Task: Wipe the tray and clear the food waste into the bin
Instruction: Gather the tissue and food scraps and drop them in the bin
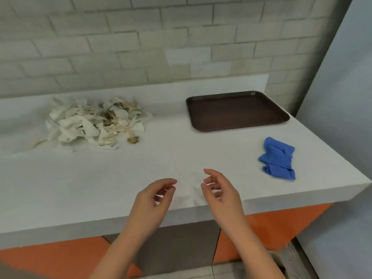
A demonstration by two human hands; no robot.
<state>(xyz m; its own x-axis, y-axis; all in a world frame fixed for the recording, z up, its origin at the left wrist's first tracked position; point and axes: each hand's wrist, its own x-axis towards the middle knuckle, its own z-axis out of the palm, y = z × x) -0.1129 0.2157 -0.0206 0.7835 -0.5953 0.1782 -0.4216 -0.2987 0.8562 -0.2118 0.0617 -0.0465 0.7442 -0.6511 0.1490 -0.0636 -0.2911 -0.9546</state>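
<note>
Tray (237, 109), dark brown and bare of food, lies flat at the far right of a white counter (141, 168), near the tiled wall (120, 37). A crumpled blue cloth (278, 159) lies nearer the front edge, just beside the tray but not touching it. Well to the left, the waste (96, 122), a heap of soiled paper napkins and food scraps, sits on the counter itself, with a few brownish smears beside it. The person's left hand (155, 200) and right hand (219, 192) hover over the counter's near edge, close together, fingers loosely curled, each holding nothing. Judged from this, the waste is off the tray but not yet binned, and the cloth lies untouched. Whether the tray has been wiped cannot be told, though its surface looks clean. No bin is in view. Taking up either the cloth or the waste appears to be the next step. The counter is matt and pale, set over an orange front (50, 260) with a grey panel (175, 248). A plain side wall (342, 77) closes the right.
</note>
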